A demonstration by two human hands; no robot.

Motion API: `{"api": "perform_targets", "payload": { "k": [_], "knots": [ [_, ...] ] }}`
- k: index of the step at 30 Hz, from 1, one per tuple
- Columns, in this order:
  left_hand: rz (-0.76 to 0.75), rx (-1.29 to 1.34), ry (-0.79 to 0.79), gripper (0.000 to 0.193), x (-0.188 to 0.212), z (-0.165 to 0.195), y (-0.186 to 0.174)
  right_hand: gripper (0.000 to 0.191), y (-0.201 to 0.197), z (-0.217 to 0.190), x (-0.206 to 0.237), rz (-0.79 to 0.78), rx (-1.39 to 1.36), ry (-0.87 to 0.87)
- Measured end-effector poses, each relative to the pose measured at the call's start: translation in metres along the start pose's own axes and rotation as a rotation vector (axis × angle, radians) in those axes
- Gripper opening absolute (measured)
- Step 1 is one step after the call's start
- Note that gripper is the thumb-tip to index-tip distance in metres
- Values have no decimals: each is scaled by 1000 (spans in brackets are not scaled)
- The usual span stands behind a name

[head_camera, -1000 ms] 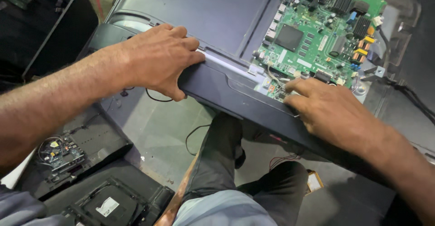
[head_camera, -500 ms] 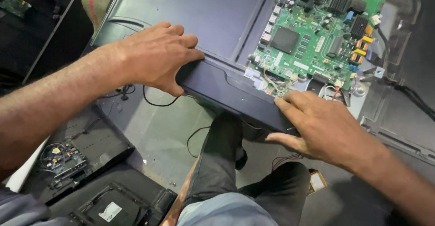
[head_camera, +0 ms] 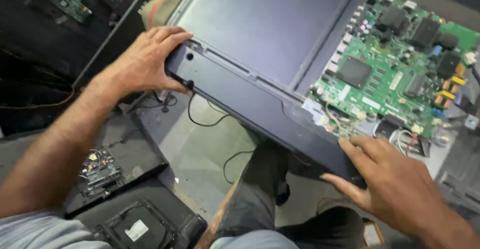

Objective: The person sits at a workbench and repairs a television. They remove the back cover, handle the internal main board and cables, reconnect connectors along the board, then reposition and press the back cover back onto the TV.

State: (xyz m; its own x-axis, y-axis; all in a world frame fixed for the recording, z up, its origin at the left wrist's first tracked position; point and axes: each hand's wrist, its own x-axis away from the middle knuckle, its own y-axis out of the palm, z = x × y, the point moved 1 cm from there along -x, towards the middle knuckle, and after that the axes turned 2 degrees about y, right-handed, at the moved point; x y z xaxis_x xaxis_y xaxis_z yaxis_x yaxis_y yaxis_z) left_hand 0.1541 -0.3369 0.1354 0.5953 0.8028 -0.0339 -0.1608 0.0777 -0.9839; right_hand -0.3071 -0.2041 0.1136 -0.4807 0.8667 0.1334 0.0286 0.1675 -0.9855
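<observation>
Grey concrete floor [head_camera: 210, 149] is showing at centre, with a black cable [head_camera: 202, 121] trailing across it. Flat TV back [head_camera: 260, 34] is lying across the upper middle of the frame, dark metal sheet facing up. Long black cover strip [head_camera: 260, 104] is running diagonally from centre-left down to lower right along the TV's near edge. Left hand [head_camera: 145, 61] is gripping the strip's upper-left end, fingers curling over the top, thumb pressing underneath. Right hand [head_camera: 395, 184] is sitting at lower right, fingers spread wide and fairly flat, fingertips touching the strip's lower-right end just below the circuit board [head_camera: 395, 74]. Green board is sitting at upper right on the TV back, with thin wires [head_camera: 407, 141] bunching at its lower edge. Dark trouser leg [head_camera: 260, 189] is showing at bottom centre. Black casing [head_camera: 120, 161] with a small board is lying at lower left. Another green board [head_camera: 67, 1] is lying at upper left.
</observation>
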Motion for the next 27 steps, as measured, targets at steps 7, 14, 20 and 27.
{"api": "perform_targets", "payload": {
  "k": [7, 14, 20, 27],
  "knots": [
    [67, 181, -99, 114, 6, -20, 16, 80, 32, 13, 6, 31, 21, 30],
    [132, 179, -40, 102, 1, -29, 24, 90, 80, 39, 10, -5, 18, 28],
    [101, 130, -57, 101, 1, -35, 24, 93, 126, 62, 19, 50, -44, -37],
    [165, 59, 18, 100, 3, -40, 23, 95, 149, 71, 23, 139, -40, -53]
  ]
}}
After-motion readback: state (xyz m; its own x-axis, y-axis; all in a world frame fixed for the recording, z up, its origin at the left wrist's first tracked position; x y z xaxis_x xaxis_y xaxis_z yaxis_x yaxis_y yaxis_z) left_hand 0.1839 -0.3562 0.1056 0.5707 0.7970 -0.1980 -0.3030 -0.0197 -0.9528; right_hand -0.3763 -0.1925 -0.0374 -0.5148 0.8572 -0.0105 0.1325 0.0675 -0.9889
